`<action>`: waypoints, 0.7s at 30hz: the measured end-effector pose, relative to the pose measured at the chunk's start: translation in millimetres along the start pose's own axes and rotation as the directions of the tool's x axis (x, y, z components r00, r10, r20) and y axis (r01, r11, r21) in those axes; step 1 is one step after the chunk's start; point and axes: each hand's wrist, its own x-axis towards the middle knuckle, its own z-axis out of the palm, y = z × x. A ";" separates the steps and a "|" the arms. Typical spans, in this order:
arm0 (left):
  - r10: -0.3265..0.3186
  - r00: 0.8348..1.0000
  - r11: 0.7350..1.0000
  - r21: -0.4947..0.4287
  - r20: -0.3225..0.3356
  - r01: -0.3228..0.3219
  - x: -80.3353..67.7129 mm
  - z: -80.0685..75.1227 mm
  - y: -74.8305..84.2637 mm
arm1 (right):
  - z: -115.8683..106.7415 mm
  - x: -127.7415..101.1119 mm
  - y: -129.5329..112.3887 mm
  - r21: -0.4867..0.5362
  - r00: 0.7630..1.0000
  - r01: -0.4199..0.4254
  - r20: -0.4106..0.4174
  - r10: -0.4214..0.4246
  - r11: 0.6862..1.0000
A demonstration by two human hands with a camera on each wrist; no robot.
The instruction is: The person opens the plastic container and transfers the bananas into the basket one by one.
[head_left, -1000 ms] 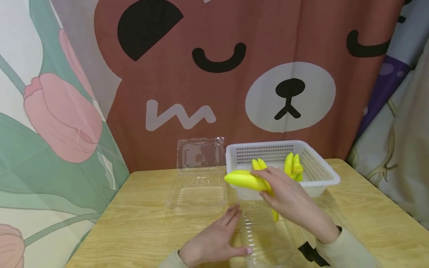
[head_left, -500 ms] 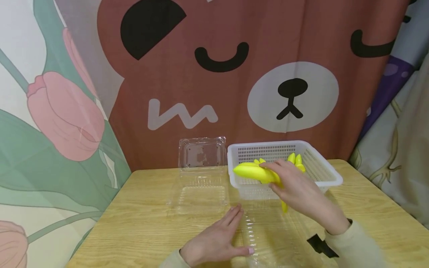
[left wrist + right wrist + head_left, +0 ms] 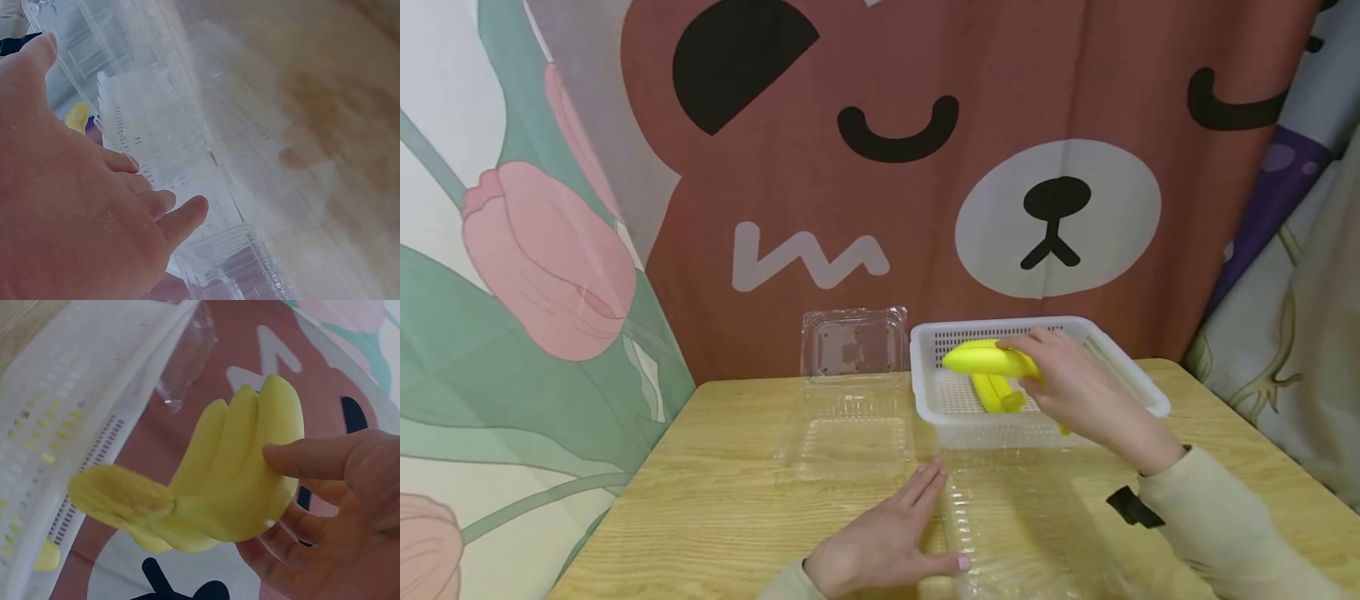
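Observation:
My right hand (image 3: 1086, 396) holds a yellow toy banana bunch (image 3: 988, 358) over the white basket. In the right wrist view, the thumb presses one side of the bunch (image 3: 250, 469) and the fingers wrap behind it; its thick stem end points away from the palm. Another banana bunch (image 3: 991, 390) lies inside the basket (image 3: 925, 400), partly covered by the held one. My left hand (image 3: 880, 537) lies low with fingers extended at the left edge of a clear plastic clamshell box (image 3: 1007, 517). In the left wrist view the fingers (image 3: 181, 219) are spread over clear plastic.
A second clear clamshell box (image 3: 853, 433) stands with its lid up, left of the basket. All of it sits on a wooden table (image 3: 715, 500). Behind the table hangs a curtain (image 3: 775, 192) with a bear print. A black strap piece (image 3: 1135, 507) shows by the right sleeve.
My right hand has moved right and away from me, carrying the banana bunch from the basket's near side to over the basket. The left hand has stayed in place.

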 end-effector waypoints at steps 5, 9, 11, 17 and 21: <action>0.005 1.000 1.000 0.003 -0.018 -0.005 -1.3 0.8 -0.8 | 6.8 13.0 10.9 -0.028 0.999 0.001 0.048 0.000 1.000; 0.013 1.000 1.000 0.001 -0.025 -0.013 -1.0 1.7 -0.1 | 14.6 20.0 21.9 -0.035 0.995 -0.038 0.094 0.041 0.999; 0.012 1.000 1.000 0.002 -0.026 -0.012 -1.2 1.7 0.3 | 19.3 22.1 28.1 -0.025 0.992 -0.054 0.111 0.056 0.998; 0.021 0.999 1.000 0.017 -0.025 -0.021 -1.0 0.5 0.8 | 39.9 28.0 47.3 0.012 0.990 -0.080 0.121 0.078 0.997; 0.021 1.000 1.000 0.009 -0.020 -0.021 -0.9 -0.5 1.4 | 56.0 32.4 55.4 0.040 0.984 -0.110 0.142 0.103 0.993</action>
